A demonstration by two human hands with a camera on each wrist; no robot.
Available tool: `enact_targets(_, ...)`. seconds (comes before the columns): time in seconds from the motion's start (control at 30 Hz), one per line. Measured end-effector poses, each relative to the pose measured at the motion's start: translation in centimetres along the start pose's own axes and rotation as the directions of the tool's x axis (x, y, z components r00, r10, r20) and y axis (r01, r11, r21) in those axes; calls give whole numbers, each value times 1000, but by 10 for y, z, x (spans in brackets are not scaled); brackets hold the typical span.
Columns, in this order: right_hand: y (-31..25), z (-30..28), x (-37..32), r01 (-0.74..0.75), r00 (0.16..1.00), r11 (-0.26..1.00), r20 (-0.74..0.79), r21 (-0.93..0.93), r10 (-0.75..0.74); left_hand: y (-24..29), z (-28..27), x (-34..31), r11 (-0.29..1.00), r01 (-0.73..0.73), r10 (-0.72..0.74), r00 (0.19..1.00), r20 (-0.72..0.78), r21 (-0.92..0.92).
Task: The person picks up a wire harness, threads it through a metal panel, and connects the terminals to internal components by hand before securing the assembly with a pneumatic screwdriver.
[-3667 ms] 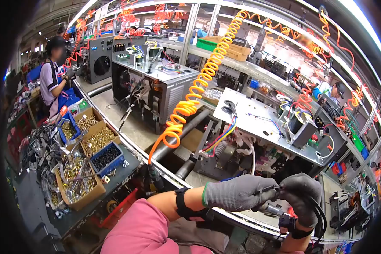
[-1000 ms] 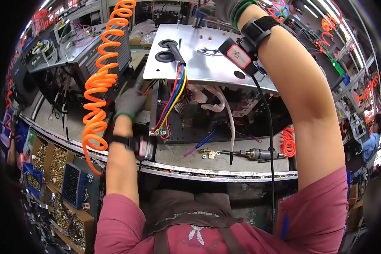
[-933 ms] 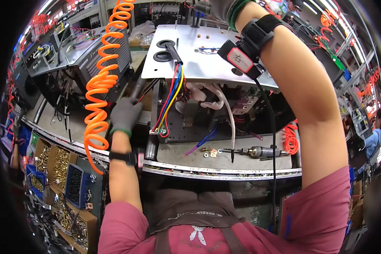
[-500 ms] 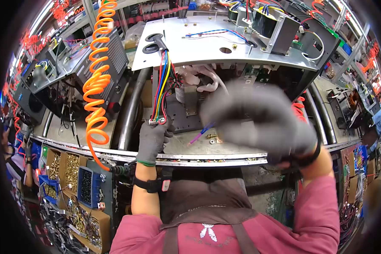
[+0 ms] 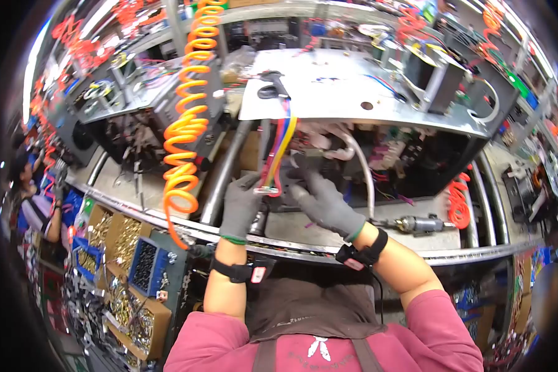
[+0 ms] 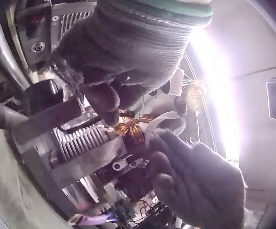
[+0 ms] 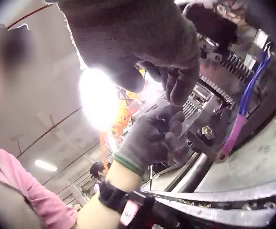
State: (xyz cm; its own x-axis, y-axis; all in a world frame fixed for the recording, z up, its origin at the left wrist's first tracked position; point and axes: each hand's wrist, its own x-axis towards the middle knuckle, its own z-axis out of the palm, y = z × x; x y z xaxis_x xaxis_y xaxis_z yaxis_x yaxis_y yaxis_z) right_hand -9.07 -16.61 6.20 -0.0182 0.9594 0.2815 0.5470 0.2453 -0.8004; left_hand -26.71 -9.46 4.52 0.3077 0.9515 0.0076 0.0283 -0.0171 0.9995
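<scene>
My gloved left hand (image 5: pixel 240 208) is at the front left of the open machine. Its fingers pinch the lower end of a wire harness (image 5: pixel 281 146) with red, blue and yellow wires, right by the white connector (image 5: pixel 266 191). In the left wrist view, that connector (image 6: pixel 176 83) shows beside the curled fingers of the left hand (image 6: pixel 128 52). My gloved right hand (image 5: pixel 328 204) faces it from the right, with its fingers loosely bent and apart. In the right wrist view the right hand (image 7: pixel 138 38) hangs over the left hand (image 7: pixel 150 138).
Above the hands lies a white metal panel (image 5: pixel 328 93) on the machine. An orange coiled hose (image 5: pixel 186 133) hangs at left. A power screwdriver (image 5: pixel 418 224) lies on the bench at right. Boxes of screws (image 5: pixel 127 242) and a blue bin (image 5: pixel 147 266) stand at lower left.
My right hand has come down from above the panel and swung left towards the harness. The left hand has moved from beside the machine to the harness connector.
</scene>
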Motion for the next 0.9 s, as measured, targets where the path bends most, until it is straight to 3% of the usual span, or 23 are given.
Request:
enact_targets(0.03, 8, 12, 16, -115, 993, 993, 24, 8, 114, 13, 0, -4, 998, 68, -68, 997, -21, -17)
enact_targets(0.07, 15, 27, 30, -144, 981, 989, -138, -31, 138, 6, -3, 3, 999, -33, 34, 999, -36, 27)
enact_targets(0.1, 22, 35, 43, -121, 978, 992, -174, -29, 115, -2, -7, 11, 988, -133, 137, 990, -42, 73)
enact_targets(0.17, 40, 39, 74, 28, 999, 840, 42, -543, -6, 3, -6, 17, 989, -144, 145, 987, -65, 10)
enact_targets(0.2, 42, 43, 82, -317, 948, 940, -75, -123, 309, 4, -6, 23, 993, -111, 108, 993, -56, -42)
enact_targets(0.23, 117, 66, 105, -142, 985, 977, -79, 160, 156, 11, -5, 25, 989, -45, 41, 999, -27, -139)
enact_targets(0.3, 102, 50, 112, -26, 994, 991, -101, 131, 39, 9, -4, 43, 993, -37, 33, 999, -32, -116)
enact_targets(0.33, 115, 53, 113, 131, 984, 962, -86, -240, -155, 6, -1, 52, 976, -68, 66, 998, -17, -207)
enact_targets(0.37, 103, 49, 107, 3, 993, 992, -120, 126, 13, 4, -1, 63, 985, -74, 75, 997, -1, -158)
enact_targets(0.4, 92, 46, 101, 163, 960, 917, -154, -363, -232, 1, 0, 74, 984, -148, 147, 989, -12, -102)
enact_targets(0.43, 78, 42, 96, 248, 887, 594, -66, -765, -456, -3, 2, 86, 974, -220, 219, 976, -18, -48)
enact_targets(0.47, 56, 45, 91, 95, 935, 899, -272, -427, -227, -5, 6, 97, 972, -227, 226, 974, -21, -61)
enact_targets(0.5, 61, 46, 92, 95, 934, 893, -270, -439, -233, -7, 10, 107, 971, -235, 233, 971, -43, -40)
enact_targets(0.57, 59, 46, 96, 211, 830, 811, -338, -545, -443, -4, 14, 116, 970, -243, 242, 969, -53, -27)
enact_targets(0.6, 58, 45, 94, 151, 859, 852, -360, -501, -364, -4, 12, 118, 960, -278, 278, 960, -22, 4)
enact_targets(0.67, 61, 44, 97, 158, 870, 859, -343, -487, -354, -7, 7, 123, 935, -338, 333, 941, 63, 111)
enact_targets(0.73, 77, 45, 95, 231, 853, 850, -322, -473, -411, -29, 11, 142, 937, -347, 348, 929, 124, -33)
enact_targets(0.77, 63, 44, 90, 99, 914, 879, -306, -467, -265, -31, 10, 143, 944, -326, 330, 932, 151, -51)
enact_targets(0.83, 60, 40, 85, -48, 993, 845, -117, -532, -18, -31, 10, 142, 962, -273, 268, 944, 191, 0)
enact_targets(0.87, 60, 45, 85, 47, 954, 886, -243, -460, -176, -28, 9, 141, 966, -256, 245, 947, 207, 29)
enact_targets(0.9, 60, 46, 85, 33, 951, 887, -258, -461, -170, -26, 10, 138, 966, -258, 245, 943, 224, 31)
